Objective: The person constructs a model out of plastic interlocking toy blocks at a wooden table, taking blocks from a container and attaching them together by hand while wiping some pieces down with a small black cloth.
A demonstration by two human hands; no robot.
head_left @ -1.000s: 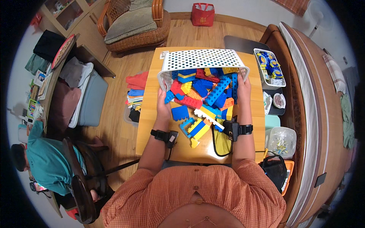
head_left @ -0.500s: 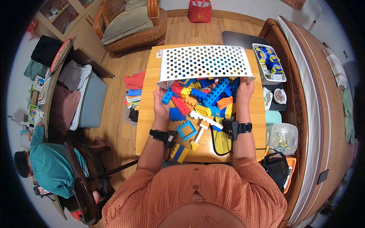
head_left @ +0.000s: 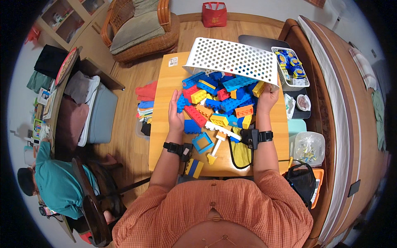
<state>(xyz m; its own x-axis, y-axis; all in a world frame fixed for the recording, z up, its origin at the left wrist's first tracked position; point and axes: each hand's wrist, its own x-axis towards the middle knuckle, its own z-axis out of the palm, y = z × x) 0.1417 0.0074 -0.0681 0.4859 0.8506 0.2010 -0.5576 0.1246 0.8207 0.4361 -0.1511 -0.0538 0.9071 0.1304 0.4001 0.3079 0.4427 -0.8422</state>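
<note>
A white perforated basket (head_left: 233, 58) is tipped over the far part of the wooden table (head_left: 163, 107). Its right front corner is in the grip of my right hand (head_left: 268, 100). Toy building bricks lie heaped below its rim, among them a long red brick (head_left: 195, 115), an orange brick (head_left: 244, 110) and a long blue brick (head_left: 240, 83). My left hand (head_left: 176, 118), fingers stretched out, rests at the pile's left edge beside a blue brick (head_left: 181, 102), free of the basket. Nearer me lie a blue square frame (head_left: 202, 142) and a white bar piece (head_left: 222, 130).
A yellow cloth (head_left: 241, 155) and a black cable lie by my right wrist. Right of the table stand a white basket of blue packets (head_left: 292, 68) and a clear tub (head_left: 309, 149). At the left, a person in teal (head_left: 62, 177) sits at a desk.
The basket has swung up and away at its left side, and my left hand has come off it. More bricks show beneath the rim. My right hand keeps its grip.
</note>
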